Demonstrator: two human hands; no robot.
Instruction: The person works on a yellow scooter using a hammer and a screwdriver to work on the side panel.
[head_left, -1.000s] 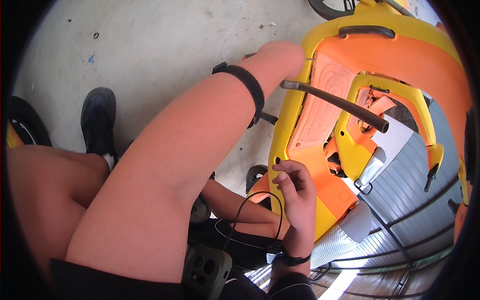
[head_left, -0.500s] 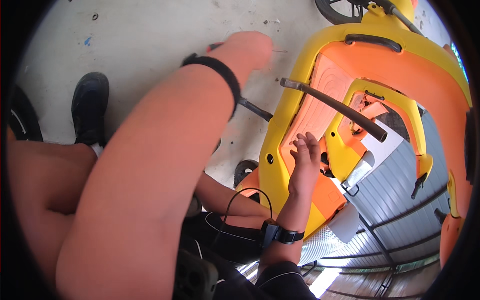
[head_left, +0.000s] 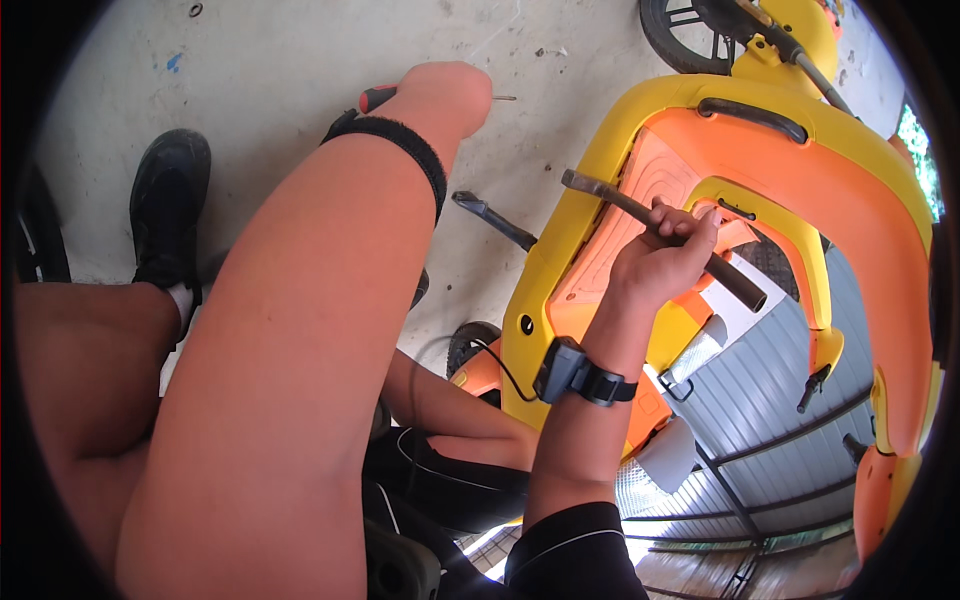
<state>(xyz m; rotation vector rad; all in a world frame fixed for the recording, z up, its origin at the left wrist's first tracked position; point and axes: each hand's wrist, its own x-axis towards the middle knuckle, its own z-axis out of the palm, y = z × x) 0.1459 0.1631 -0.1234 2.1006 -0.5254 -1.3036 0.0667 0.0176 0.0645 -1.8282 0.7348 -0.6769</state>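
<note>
My left hand [head_left: 443, 92] is closed round a screwdriver [head_left: 378, 97]. Its red and black handle sticks out on one side of the fist and its thin metal shaft on the other, above the concrete floor. My right hand [head_left: 662, 258] wraps its fingers round a dark metal tube [head_left: 736, 282], with the thumb along it. The tube has a flattened, bent end at the upper left and a hollow end at the lower right. It lies across the view of the yellow and orange scooter body [head_left: 610, 140]; what holds it up, besides my hand, cannot be made out.
A black lever [head_left: 495, 220] juts out from the scooter's left side. A black wheel [head_left: 680, 35] and a handlebar [head_left: 812, 75] stand at the upper right. My black shoe [head_left: 172, 205] rests on the floor at left. Corrugated metal sheets [head_left: 775, 350] show at the lower right.
My right hand has risen from beneath the tube and closed round it, where its fingers were spread before. My left hand has shifted a little left with the screwdriver.
</note>
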